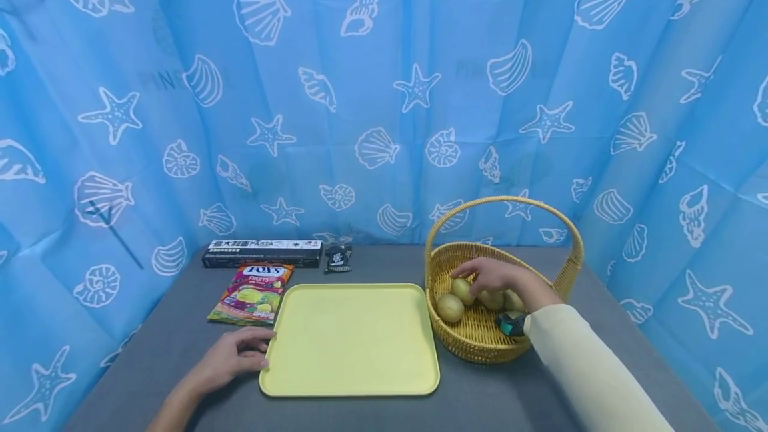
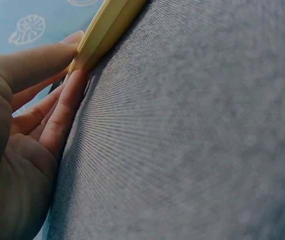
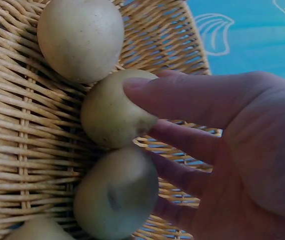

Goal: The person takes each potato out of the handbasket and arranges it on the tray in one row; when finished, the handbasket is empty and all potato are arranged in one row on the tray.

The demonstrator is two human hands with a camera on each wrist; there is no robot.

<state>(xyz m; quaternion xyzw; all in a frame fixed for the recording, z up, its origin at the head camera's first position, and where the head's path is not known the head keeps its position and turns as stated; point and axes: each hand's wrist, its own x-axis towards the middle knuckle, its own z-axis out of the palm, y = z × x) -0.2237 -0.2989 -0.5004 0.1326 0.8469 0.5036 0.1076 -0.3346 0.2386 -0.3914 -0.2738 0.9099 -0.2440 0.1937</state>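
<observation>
potato [image 3: 110,112] | inside basket [image 1: 480,353], right of tray [image 1: 354,339] | roundish, no clear long axis | right hand [image 1: 501,277] nearer, pinching it | left hand [image 1: 231,359] well apart, pinching tray's left rim

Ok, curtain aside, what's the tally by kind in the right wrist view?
Potatoes: 4, one cut off by the bottom edge
Basket: 1
Right hand: 1
Total: 6
</observation>
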